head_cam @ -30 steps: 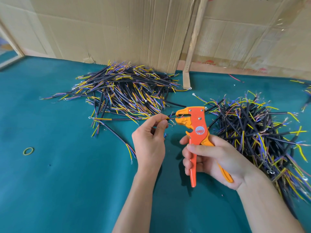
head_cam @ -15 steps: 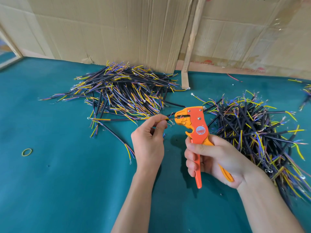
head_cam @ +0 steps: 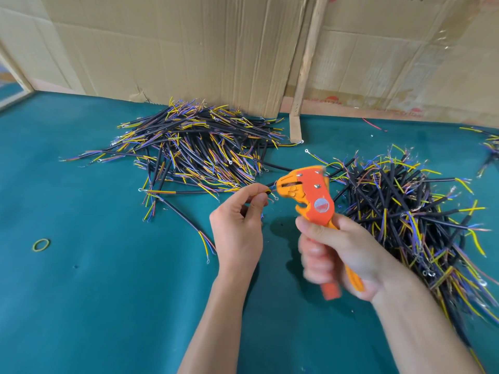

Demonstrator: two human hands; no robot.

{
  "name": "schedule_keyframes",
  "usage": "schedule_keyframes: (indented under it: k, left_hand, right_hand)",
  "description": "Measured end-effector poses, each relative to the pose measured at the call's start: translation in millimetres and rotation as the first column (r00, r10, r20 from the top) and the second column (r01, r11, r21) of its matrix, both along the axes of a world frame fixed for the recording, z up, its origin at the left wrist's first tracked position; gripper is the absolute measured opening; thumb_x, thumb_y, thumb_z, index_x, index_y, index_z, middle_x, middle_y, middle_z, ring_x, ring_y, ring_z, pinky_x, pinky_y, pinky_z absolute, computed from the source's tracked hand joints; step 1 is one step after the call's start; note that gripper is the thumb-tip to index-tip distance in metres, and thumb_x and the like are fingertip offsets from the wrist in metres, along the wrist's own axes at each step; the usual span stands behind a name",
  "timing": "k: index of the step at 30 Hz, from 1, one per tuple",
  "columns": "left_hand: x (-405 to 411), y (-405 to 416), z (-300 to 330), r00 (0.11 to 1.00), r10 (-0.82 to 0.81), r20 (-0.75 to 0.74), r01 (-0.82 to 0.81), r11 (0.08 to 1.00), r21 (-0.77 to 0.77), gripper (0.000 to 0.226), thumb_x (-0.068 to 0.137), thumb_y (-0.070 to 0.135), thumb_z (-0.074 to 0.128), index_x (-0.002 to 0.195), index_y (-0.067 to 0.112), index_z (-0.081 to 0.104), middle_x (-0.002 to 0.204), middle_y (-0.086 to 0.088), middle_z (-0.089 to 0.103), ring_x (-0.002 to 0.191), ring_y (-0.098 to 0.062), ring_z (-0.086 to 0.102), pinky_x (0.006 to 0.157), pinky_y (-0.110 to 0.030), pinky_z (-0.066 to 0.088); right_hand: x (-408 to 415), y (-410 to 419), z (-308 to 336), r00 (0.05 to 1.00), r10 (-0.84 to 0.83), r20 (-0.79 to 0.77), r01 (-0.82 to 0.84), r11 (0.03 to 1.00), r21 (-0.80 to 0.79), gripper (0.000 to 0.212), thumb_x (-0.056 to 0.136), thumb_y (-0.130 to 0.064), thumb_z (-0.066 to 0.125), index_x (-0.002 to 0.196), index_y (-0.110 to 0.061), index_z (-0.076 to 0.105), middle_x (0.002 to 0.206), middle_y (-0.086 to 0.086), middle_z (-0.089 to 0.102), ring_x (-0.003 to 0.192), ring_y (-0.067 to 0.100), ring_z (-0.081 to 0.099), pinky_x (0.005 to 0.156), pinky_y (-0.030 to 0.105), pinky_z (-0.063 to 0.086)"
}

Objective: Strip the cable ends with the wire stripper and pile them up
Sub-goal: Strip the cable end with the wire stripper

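- The left hand (head_cam: 237, 228) pinches a thin black cable (head_cam: 267, 192) between thumb and finger, close to its end.
- The right hand (head_cam: 337, 255) is curled tight around the handles of the orange stripper (head_cam: 310, 195). The fingers look blurry.
- The cable end sits right at the mouth of the stripper, up in the air above the middle of the green bench (head_cam: 94, 292). I cannot tell if the little wires are inside the mouth or just beside it.
- One big pile (head_cam: 194, 147) of cables lies near the back edge of the bench, against the cardboard (head_cam: 189, 49).
- Another pile (head_cam: 399, 211) lies by the right edge, just behind the stripper.
- I cannot tell from here which pile is done and which is waiting.
- A small yellow rubber band (head_cam: 41, 244) lies alone near the left edge.
- The cable looks light and bendy. It would flop if held far from the tip.
- So it is best held close to the end, on the black cover, the way the left hand does it now.
- The little colored wires at the tip look thin and soft. A hard pull could bend or snap them.
- The black cover looks smooth, so it might slip when the stripper tugs. A firm pinch should help.
- The stripper looks hard and stiff. The handles are the place to hold it.
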State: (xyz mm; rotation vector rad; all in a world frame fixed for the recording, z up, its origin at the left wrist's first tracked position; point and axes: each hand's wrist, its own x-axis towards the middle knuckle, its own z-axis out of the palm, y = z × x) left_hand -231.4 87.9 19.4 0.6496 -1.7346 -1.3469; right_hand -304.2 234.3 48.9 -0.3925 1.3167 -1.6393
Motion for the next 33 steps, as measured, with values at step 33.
schedule_keyframes:
  k: [33]
  left_hand:
    - [-2.3, -1.7, -2.5, 0.998, 0.049, -0.037, -0.051, 0.997, -0.051, 0.025, 0.088, 0.015, 0.073, 0.073, 0.022, 0.054, 0.067, 0.016, 0.058, 0.061, -0.003, 0.051, 0.061, -0.014, 0.038]
  right_hand:
    - [15.8, -11.7, 3.8, 0.991, 0.108, 0.08, -0.112, 0.992, 0.051, 0.032, 0.082, -0.01, 0.074, 0.109, -0.002, 0.06, 0.086, 0.029, 0.063, 0.074, 0.042, 0.066, 0.073, 0.053, 0.058]
